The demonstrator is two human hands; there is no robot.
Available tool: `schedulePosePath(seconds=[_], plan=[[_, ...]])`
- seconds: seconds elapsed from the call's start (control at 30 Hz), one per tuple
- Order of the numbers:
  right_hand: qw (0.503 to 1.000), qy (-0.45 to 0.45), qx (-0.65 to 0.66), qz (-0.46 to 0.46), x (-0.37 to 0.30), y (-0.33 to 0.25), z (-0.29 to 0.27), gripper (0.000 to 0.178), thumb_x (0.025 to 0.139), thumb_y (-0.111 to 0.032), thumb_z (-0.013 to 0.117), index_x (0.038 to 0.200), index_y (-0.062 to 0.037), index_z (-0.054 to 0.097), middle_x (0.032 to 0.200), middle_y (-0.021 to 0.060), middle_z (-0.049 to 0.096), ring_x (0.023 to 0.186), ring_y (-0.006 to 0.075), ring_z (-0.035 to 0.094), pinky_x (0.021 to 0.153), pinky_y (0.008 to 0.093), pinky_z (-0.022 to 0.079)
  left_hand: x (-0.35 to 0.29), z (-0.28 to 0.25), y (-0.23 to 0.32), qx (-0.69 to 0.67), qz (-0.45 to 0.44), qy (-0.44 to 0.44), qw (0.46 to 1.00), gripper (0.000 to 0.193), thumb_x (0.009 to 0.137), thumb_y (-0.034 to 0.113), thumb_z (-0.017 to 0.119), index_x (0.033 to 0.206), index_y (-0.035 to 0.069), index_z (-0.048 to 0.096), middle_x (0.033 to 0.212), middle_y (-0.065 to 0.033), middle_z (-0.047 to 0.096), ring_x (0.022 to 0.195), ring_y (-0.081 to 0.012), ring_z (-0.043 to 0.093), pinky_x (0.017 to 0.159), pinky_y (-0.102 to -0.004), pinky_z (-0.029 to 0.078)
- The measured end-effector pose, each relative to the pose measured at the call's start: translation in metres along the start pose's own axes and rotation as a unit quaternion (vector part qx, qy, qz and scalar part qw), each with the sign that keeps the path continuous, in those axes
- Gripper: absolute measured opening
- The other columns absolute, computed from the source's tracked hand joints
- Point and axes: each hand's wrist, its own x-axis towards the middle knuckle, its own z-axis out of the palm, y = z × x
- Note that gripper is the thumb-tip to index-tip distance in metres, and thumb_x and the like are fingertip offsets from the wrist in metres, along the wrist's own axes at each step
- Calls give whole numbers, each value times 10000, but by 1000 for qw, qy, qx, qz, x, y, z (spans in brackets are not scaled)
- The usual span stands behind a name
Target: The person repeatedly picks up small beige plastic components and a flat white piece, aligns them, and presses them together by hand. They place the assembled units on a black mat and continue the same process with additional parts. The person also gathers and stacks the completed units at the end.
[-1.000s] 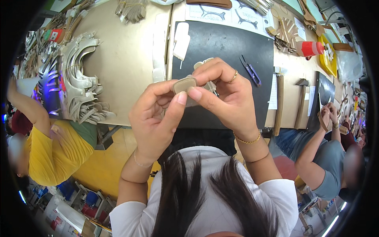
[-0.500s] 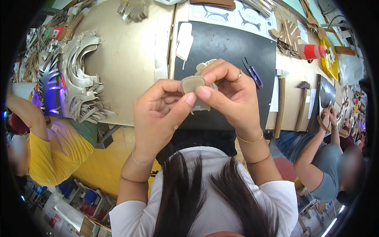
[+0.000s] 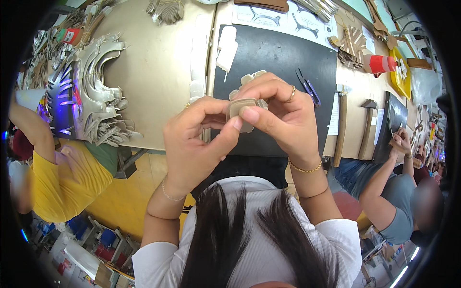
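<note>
A small beige tab with rounded corners, apparently leather, (image 3: 234, 109) is held up above the black work mat (image 3: 283, 53). My left hand (image 3: 197, 137) pinches its left side between thumb and fingers. On the other side my right hand (image 3: 285, 115) is closed on the same tab, its thumb pressed on the near face. Several similar pale pieces (image 3: 247, 79) show just behind the right fingers; their lower parts are hidden by my hands. White strips (image 3: 226, 54) lie farther back on the mat, and purple-handled thread snips (image 3: 310, 91) rest right of my right hand.
Two hammers (image 3: 341, 120) (image 3: 369, 120) lie to the right, beyond the mat. Farther back are a red-and-clear bottle (image 3: 379, 64) and a yellow tray (image 3: 398, 77). Curved silvery pieces (image 3: 98, 81) are heaped at left. Co-workers sit on both sides.
The tab has tilted, so its face looks foreshortened and its edge shows more. My hands have shifted slightly to the right, still pinching it.
</note>
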Motion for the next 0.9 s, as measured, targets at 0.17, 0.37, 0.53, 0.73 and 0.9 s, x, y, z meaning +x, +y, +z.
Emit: schedulePosePath(seconds=[0.17, 0.37, 0.53, 0.73, 0.9], plan=[[1000, -2, -15, -19, 0, -1, 3, 113, 831, -32, 707, 922, 4, 652, 931, 82, 635, 959, 200, 610, 876, 335, 468, -2, 0, -1, 37, 33, 5, 999, 121, 826, -23, 688, 941, -22, 652, 853, -67, 665, 742, -100, 663, 677, -232, 541], [999, 0, -30, -39, -1, -2, 4, 106, 827, -27, 710, 906, -4, 644, 914, 80, 627, 924, 189, 599, 861, 325, 461, -3, -1, -2, 62, 48, -3, 997, 116, 827, 2, 694, 934, -16, 654, 820, -64, 662, 724, -109, 664, 669, -237, 539], [997, 3, -60, -50, -4, -2, 4, 106, 829, -36, 710, 899, -5, 636, 915, 81, 620, 884, 174, 581, 836, 309, 449, -5, 1, -3, 69, 60, -4, 996, 113, 827, 13, 698, 928, -10, 654, 799, -57, 656, 713, -104, 654, 659, -240, 529], [987, 40, -91, -124, -1, 3, 8, 142, 840, -131, 728, 847, -36, 623, 832, 50, 644, 777, 148, 607, 735, 271, 468, -5, 4, -6, 60, 63, 10, 996, 94, 832, 25, 691, 905, -10, 643, 792, -59, 653, 708, -104, 643, 662, -241, 522], [995, 2, -72, -72, -4, 0, 3, 128, 831, -46, 716, 918, -9, 629, 934, 73, 623, 899, 165, 574, 841, 302, 448, -4, 4, -7, 71, 63, 10, 995, 94, 834, 16, 683, 910, -16, 640, 792, -61, 650, 709, -103, 644, 658, -243, 524]])
